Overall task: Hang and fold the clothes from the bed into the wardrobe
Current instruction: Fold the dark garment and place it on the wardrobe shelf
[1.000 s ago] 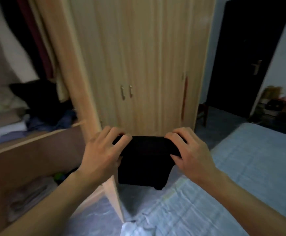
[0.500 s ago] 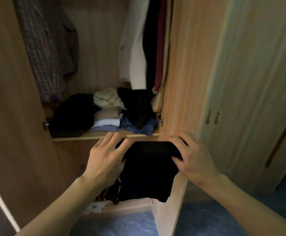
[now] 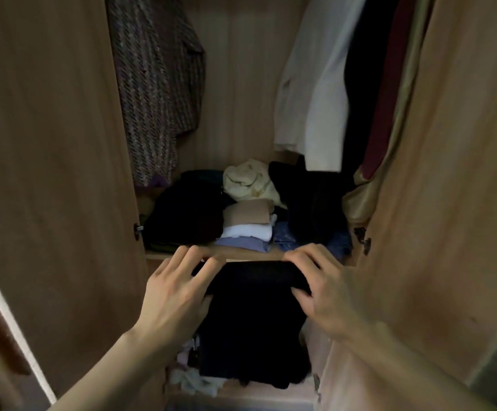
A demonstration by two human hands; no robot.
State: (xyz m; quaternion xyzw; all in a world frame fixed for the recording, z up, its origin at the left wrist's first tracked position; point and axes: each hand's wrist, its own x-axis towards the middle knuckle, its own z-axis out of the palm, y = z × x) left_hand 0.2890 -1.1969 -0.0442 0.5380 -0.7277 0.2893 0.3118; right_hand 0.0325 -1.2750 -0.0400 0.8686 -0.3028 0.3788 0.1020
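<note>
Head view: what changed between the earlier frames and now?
The view swung from the bed and closed doors to the open wardrobe, and the folded black garment was carried close to the shelf edge. The left hand and right hand kept gripping its top fold; nothing was let go. The stacked clothes and hanging clothes lie as before.

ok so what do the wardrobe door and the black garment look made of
The wardrobe door: wood or wood-look laminate, likely; matte light brown with vertical grain lines. The black garment: soft matte cloth, hanging limp from the left hand and right hand; its weave is too dark to tell.
</note>
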